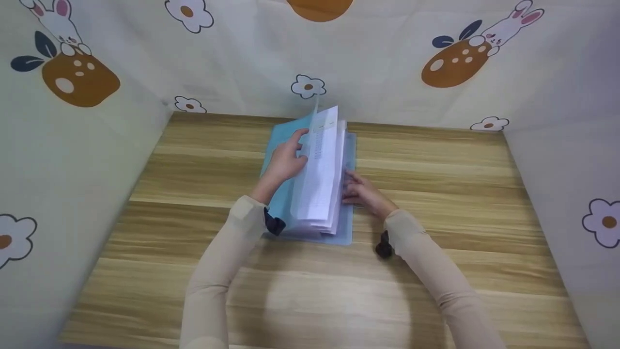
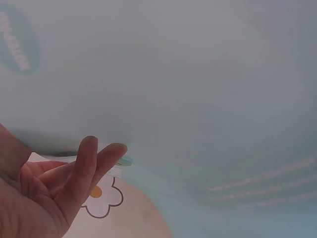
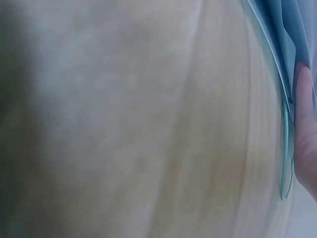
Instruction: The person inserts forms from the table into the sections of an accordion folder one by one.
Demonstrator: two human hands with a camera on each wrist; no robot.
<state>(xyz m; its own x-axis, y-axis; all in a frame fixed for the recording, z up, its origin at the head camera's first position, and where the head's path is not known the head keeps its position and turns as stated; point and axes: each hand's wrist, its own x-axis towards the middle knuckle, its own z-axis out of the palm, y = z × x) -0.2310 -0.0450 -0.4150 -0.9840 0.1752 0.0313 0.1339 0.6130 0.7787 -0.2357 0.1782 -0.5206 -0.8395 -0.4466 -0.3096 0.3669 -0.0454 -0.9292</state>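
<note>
A light-blue folder (image 1: 286, 127) lies on the table with its front cover turned to the left, its clear pockets and white printed sheets (image 1: 323, 184) standing up fanned. My left hand (image 1: 286, 160) reaches over the cover side, its extended fingers against a translucent leaf. The left wrist view shows the pale cover (image 2: 198, 89) with a "NOTEPAD" print, and the left hand (image 2: 59, 183) with two fingers stretched out beside it. At the right edge my right hand (image 1: 365, 194) has fingertips against the sheets. One straight finger (image 3: 304, 94) lies tucked inside the blue layers.
A thin green elastic loop (image 3: 285, 173) hangs at the folder's edge. The wood-grain table (image 1: 436, 194) is bounded by cream cloth walls (image 1: 378, 63) with flower, rabbit and orange fruit prints; the folder lies near the back wall.
</note>
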